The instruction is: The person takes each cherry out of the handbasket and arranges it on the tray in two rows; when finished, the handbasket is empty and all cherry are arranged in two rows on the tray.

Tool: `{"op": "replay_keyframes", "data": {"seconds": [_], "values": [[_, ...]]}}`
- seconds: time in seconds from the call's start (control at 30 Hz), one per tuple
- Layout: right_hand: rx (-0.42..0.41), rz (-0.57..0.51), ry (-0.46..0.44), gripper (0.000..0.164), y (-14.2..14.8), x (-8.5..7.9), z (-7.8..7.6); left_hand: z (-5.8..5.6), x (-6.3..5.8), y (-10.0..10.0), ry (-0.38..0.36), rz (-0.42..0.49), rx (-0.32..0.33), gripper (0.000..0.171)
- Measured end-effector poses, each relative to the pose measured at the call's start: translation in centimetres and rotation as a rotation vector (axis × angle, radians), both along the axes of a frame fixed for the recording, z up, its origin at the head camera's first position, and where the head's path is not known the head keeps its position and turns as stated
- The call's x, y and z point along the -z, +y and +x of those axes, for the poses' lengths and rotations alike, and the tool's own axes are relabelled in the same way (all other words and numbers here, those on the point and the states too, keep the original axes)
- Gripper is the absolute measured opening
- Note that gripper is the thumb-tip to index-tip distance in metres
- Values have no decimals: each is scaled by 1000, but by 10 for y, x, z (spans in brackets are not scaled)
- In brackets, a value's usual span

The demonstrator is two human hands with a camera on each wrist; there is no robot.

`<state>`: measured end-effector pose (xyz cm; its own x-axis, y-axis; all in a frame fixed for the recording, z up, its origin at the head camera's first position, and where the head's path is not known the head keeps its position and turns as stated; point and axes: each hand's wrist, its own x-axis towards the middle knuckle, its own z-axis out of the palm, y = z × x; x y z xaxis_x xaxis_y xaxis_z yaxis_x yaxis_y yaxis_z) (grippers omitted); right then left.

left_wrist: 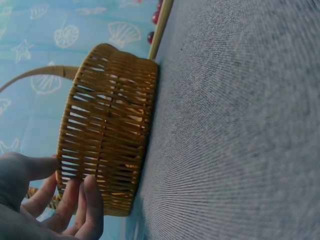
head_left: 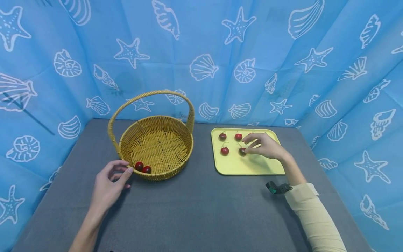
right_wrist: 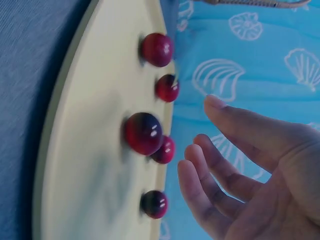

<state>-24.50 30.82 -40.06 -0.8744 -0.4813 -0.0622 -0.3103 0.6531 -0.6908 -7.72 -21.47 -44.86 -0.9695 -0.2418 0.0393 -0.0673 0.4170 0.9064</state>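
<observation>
My left hand (head_left: 110, 182) pinches the near left rim of a round wicker basket (head_left: 185, 154) with a tall arched handle. In the left wrist view its thumb lies at the rim and the fingers (left_wrist: 92, 205) against the woven outer wall. Two dark red cherries (head_left: 139, 166) lie inside, close to that hand. Over a pale yellow tray (head_left: 226, 168) hovers my right hand (head_left: 266, 146), thumb and fingers apart. Nearest to its fingertips is a dark cherry (right_wrist: 143, 133) in the front row. Several more cherries (head_left: 224, 151) with stems sit on the tray, one partly behind the hand.
Grey cloth (head_left: 195, 210) covers the table. Behind and at both sides hangs a blue curtain (head_left: 207, 42) with white shells and starfish. A black strap with a green patch (head_left: 278, 188) is at the right wrist, by the cream sleeve (head_left: 315, 217).
</observation>
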Motion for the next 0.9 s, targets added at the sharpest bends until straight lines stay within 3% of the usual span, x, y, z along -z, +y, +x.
{"op": "replay_keyframes", "data": {"seconds": [0.2,0.43,0.9], "values": [[16,10,1,40,-13,-14,6,1,0,0,-8,2,-4,39],[2,-69,-18,34,-31,-26,12,0,0,0,-19,13,-5,39],[-92,-193,8,33,-91,-46,25,-1,-1,-1,-23,25,-2,39]]}}
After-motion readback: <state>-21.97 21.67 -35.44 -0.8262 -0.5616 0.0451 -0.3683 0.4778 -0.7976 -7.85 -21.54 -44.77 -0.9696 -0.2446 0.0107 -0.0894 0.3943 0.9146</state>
